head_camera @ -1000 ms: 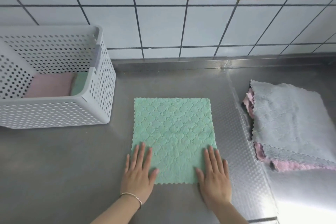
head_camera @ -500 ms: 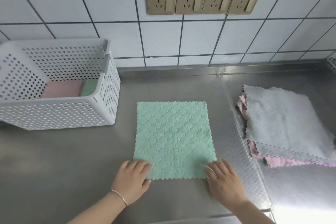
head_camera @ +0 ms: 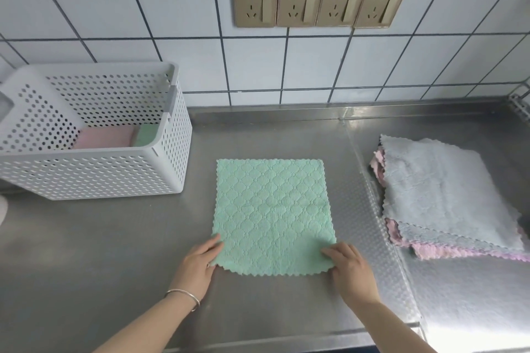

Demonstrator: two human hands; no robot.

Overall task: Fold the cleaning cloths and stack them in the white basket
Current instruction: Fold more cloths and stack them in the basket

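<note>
- Left hand (head_camera: 199, 264) is pinching the near-left corner of the green cloth (head_camera: 272, 215), thumb on top and fingers curling under the edge; a bangle (head_camera: 183, 296) is sitting on that wrist.
- Right hand (head_camera: 348, 269) is gripping the near-right corner in the same way, fingertips lying over the scalloped hem.
- Cloth is lying flat and unfolded at the middle of the counter (head_camera: 114, 252), its near edge just starting to lift between the two hands.
- Basket (head_camera: 94, 175) is standing at 10 o'clock from the cloth, well apart, with a pink cloth (head_camera: 104, 137) and a green one already folded inside.
- Pile (head_camera: 447, 195) of grey and pink cloths is waiting at 3 o'clock, unfolded.
- Risk, judged: one corner travelling ahead of the other is likely to be skewing the fold, leaving the far edges mismatched.
- Risk, judged: the counter is smooth steel, so the far half may be sliding along with the lift instead of staying put.
- Risk, judged: a shallow pinch on the limp hem could be letting a corner drop mid-fold.
- Materials: the cloth is looking like soft microfibre, quilted in a diamond pattern, roughly square, with zigzag edges.
- Basket is rigid white plastic, perforated throughout, straight-walled.
- Counter is brushed metal, turning to an embossed dimpled strip at 3 o'clock.
- Wall behind is carrying glossy white tiles with dark grout and four brass-toned sockets (head_camera: 319, 1) at 12 o'clock.
</note>
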